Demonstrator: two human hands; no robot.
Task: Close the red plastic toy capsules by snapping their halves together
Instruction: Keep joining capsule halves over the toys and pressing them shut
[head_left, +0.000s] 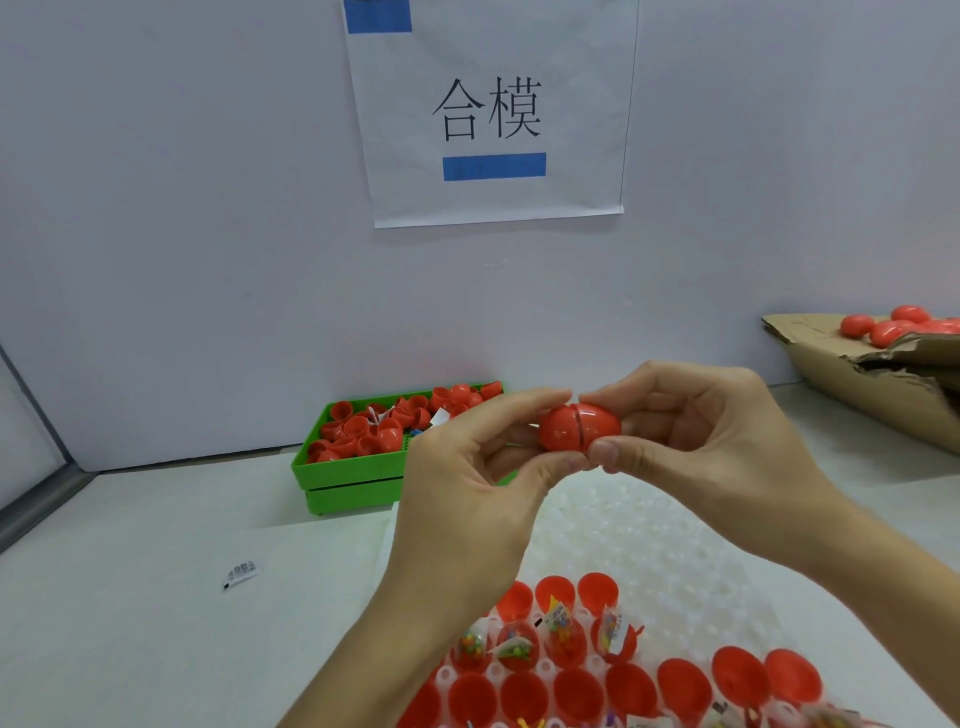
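Observation:
Both hands hold one red capsule (577, 428) above the table, its two halves joined with a dark seam still showing around the middle. My left hand (467, 483) pinches the left half between thumb and fingers. From the other side my right hand (691, 441) grips the right half. Below them a white dimpled holder tray (649, 535) carries several open red capsule halves (576, 691), some with small packets of toy parts inside.
A green tray (353, 467) of loose red capsule halves stands at the back, against the wall. A cardboard box (872, 384) at the right holds closed red capsules (893, 327). A small printed packet (240, 573) lies on the table at the left.

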